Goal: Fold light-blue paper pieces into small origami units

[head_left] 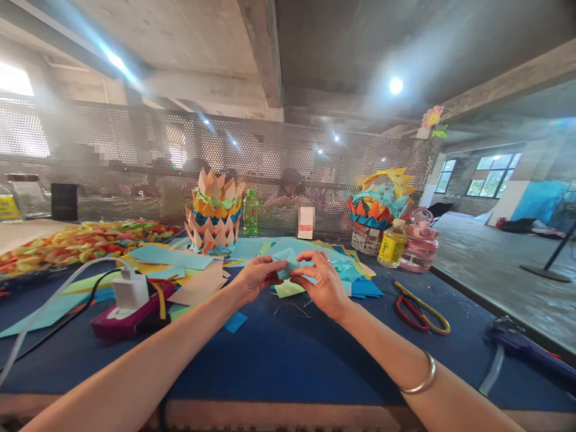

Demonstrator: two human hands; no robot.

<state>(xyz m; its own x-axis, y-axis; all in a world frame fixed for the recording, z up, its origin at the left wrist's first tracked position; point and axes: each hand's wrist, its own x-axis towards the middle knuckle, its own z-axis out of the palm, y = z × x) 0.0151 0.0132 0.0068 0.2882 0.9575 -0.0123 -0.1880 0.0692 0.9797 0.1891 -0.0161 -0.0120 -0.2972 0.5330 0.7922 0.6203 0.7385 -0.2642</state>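
Note:
Between my two hands, above the middle of the blue table, is a small light-blue piece of folded paper (286,264). My left hand (260,277) pinches its left side, fingers closed. On the other side my right hand (321,281) has its fingers curled and closed on the paper's right edge. Just behind and below lie loose light-blue paper pieces (348,268) and a pale green sheet (289,288). A few thin wire-like bits (294,309) rest on the table in front of them.
Scissors (423,309) and a glue gun (517,345) lie to the right. A pink water jug (418,246) and a yellow-labelled bottle (391,243) stand behind them. Left are a purple power strip (121,318) with a white charger (129,293), folded-paper piles (85,243) and a layered paper ornament (215,216).

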